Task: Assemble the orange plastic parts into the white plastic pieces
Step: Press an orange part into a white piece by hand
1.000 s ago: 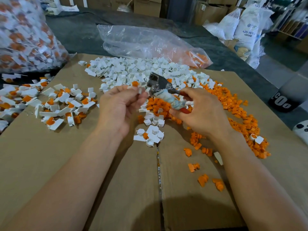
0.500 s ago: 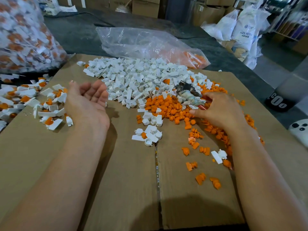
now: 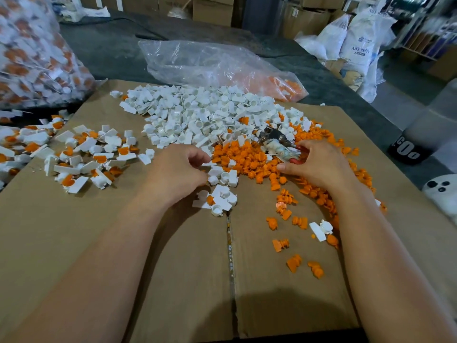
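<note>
A heap of white plastic pieces (image 3: 197, 115) lies at the back of the cardboard, with a spread of orange plastic parts (image 3: 247, 159) in front of it and to the right. My left hand (image 3: 178, 174) is in the middle with curled fingers, its thumb and forefinger pinching a white piece (image 3: 209, 165) at the edge of a small white cluster (image 3: 222, 194). My right hand (image 3: 319, 167) rests on the orange parts and grips tape-wrapped pliers (image 3: 277, 142), whose jaws point away to the left; its fingertips touch orange parts.
Assembled white-and-orange pieces (image 3: 81, 157) lie at the left. A full clear bag (image 3: 29, 53) sits far left, and a nearly flat plastic bag (image 3: 217, 65) lies behind the heap. Loose orange parts (image 3: 294, 263) are scattered near right. The cardboard (image 3: 173, 280) has a centre seam.
My left hand went from the middle to the left pile, opened there, and has come back to the white cluster. My right hand lowered the pliers onto the orange parts.
</note>
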`<action>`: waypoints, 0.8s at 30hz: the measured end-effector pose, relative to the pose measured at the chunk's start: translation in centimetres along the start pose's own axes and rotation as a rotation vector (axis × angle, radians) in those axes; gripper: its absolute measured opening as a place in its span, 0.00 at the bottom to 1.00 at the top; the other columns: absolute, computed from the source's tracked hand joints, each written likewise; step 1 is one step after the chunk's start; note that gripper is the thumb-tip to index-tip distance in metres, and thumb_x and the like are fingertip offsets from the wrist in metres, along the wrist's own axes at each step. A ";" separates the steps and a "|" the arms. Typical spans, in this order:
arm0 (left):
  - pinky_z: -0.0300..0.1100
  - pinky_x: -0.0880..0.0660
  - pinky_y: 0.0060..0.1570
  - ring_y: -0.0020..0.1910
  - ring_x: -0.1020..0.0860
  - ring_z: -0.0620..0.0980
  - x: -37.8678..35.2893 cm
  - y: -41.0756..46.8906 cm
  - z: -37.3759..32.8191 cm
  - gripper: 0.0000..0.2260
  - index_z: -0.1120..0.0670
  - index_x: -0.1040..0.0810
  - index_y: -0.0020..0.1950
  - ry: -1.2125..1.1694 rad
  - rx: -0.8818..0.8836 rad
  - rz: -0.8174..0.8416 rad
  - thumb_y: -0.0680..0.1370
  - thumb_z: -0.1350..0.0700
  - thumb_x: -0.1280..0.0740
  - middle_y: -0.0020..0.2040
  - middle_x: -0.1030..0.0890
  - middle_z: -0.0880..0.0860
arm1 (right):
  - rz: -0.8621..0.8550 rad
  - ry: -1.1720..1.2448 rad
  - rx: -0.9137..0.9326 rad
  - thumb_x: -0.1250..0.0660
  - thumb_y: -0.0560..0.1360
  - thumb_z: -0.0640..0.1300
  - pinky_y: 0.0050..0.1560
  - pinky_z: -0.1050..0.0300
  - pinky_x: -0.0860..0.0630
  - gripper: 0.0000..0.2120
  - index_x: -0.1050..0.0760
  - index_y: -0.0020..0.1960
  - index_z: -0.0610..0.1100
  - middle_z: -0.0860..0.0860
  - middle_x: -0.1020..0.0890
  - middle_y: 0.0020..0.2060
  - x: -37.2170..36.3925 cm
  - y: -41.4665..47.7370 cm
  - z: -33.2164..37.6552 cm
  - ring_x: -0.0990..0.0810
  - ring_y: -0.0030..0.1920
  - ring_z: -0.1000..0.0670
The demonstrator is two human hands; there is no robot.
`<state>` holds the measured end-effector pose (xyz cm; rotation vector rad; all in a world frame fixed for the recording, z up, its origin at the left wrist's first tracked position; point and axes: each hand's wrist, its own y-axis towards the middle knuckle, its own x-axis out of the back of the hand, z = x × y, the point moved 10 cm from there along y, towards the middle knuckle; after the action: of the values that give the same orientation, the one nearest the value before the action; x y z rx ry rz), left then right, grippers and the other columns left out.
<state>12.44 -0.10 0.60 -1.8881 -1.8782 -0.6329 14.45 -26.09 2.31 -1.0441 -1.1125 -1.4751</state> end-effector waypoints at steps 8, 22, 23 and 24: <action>0.32 0.33 0.34 0.37 0.28 0.41 -0.2 0.3 -0.4 0.08 0.54 0.18 0.49 0.169 -0.113 -0.018 0.70 0.61 0.28 0.36 0.28 0.41 | 0.041 0.015 -0.007 0.36 0.62 0.69 0.53 0.50 0.32 0.39 0.29 0.62 0.41 0.42 0.25 0.59 -0.7 0.1 -0.2 0.29 0.60 0.43; 0.31 0.28 0.24 0.27 0.21 0.43 -0.3 -0.9 -1.9 0.04 0.55 0.22 0.39 -0.609 -0.024 0.028 0.70 0.63 0.29 0.29 0.19 0.47 | -0.105 0.752 0.323 0.28 0.68 0.46 0.47 0.71 0.26 0.14 0.24 0.51 0.57 0.59 0.21 0.46 3.2 -3.5 7.5 0.22 0.43 0.63; 0.31 0.29 0.23 0.27 0.20 0.43 -0.6 -0.9 -2.1 0.04 0.56 0.22 0.39 -0.617 -0.023 0.046 0.70 0.63 0.29 0.28 0.18 0.48 | -0.045 0.773 0.374 0.27 0.67 0.43 0.46 0.70 0.25 0.16 0.25 0.50 0.58 0.60 0.22 0.45 2.6 -4.0 8.9 0.22 0.42 0.62; 0.31 0.29 0.23 0.26 0.20 0.44 -0.8 -0.9 -2.2 0.05 0.56 0.23 0.39 -0.618 -0.027 0.063 0.70 0.63 0.29 0.28 0.18 0.49 | -0.003 0.784 0.418 0.27 0.67 0.41 0.46 0.68 0.25 0.18 0.25 0.51 0.57 0.59 0.22 0.45 2.2 -4.4 10.0 0.21 0.41 0.61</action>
<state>11.43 -2.01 1.90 -2.3344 -2.1480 -0.0410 10.53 -16.29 5.93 -0.1296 -0.7831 -1.3785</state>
